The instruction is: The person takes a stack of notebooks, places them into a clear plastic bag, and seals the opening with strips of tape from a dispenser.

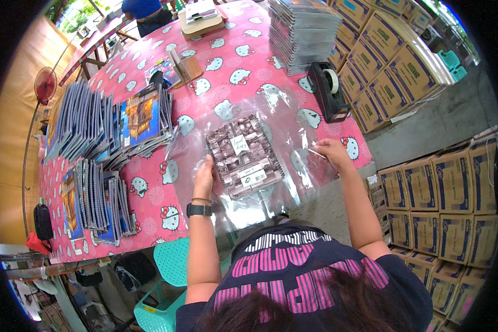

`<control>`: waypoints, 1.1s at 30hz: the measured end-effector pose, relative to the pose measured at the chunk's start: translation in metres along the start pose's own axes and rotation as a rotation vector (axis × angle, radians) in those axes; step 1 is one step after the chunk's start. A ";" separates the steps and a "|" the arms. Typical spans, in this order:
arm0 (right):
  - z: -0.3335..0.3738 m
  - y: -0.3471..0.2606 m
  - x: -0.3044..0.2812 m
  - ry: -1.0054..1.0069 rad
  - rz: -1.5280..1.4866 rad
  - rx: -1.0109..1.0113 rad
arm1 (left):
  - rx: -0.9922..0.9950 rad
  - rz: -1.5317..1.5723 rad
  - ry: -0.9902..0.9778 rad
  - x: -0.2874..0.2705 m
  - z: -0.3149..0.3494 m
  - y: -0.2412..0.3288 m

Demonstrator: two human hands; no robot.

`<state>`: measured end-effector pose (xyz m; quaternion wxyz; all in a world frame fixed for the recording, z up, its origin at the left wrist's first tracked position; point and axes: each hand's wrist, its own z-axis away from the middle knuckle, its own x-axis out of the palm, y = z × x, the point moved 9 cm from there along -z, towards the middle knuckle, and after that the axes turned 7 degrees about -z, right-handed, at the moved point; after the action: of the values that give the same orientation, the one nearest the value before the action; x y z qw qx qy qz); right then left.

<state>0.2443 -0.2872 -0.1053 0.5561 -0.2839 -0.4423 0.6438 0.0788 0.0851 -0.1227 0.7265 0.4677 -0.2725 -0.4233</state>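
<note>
A spiral notebook [245, 157] with a grey and sepia picture cover lies slightly tilted on a clear plastic sheet [304, 160], wire binding toward my right. My left hand [203, 178], with a dark watch on the wrist, grips the notebook's left edge; the thumb shows and the other fingers are mostly hidden. Out to the right, my right hand [332, 151] pinches the sheet's edge between thumb and fingers. The plastic is crinkled and shiny around the notebook and hangs over the table's near edge.
Stacked spiral notebooks [88, 122] fill the table's left side. A black tape dispenser [329, 94] stands beyond my right hand, near a tall stack of wrapped notebooks [303, 36]. Cardboard boxes [395, 66] are piled at the right. A green plastic chair [171, 263] stands at lower left.
</note>
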 end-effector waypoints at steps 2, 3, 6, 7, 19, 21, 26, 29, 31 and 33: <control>0.026 -0.055 0.079 -0.175 0.362 -0.209 | 0.276 -0.337 0.247 -0.033 -0.016 -0.026; 0.042 -0.073 0.118 -0.197 0.533 -0.350 | 0.226 -0.261 0.218 -0.028 -0.020 -0.031; 0.070 -0.071 0.211 -0.251 0.955 -0.559 | 0.168 0.192 0.087 0.005 -0.012 -0.020; 0.055 -0.048 0.215 -0.242 0.965 -0.508 | 0.196 0.180 0.071 0.025 0.002 0.001; 0.042 -0.006 0.208 -0.481 0.397 -0.047 | 0.337 -0.357 0.329 0.023 0.029 0.011; 0.044 -0.037 0.177 -0.315 0.362 -0.221 | 0.354 -0.310 0.307 0.023 0.027 0.011; 0.042 -0.105 0.048 0.052 0.354 -0.542 | 0.362 -0.317 0.342 0.020 0.028 0.005; 0.083 -0.117 0.114 -0.077 0.469 -0.722 | 0.333 -0.250 0.287 0.020 0.034 0.012; 0.072 -0.077 0.197 -0.413 1.046 -0.847 | 0.365 -0.313 0.302 0.020 0.031 0.015; 0.031 -0.059 0.233 -0.311 1.250 -0.881 | 0.342 -0.272 0.238 0.025 0.030 0.017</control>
<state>0.1935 -0.0703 -0.0096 -0.1422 -0.5817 -0.4880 0.6350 0.0730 0.0534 -0.0948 0.6000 0.6629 -0.1872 -0.4068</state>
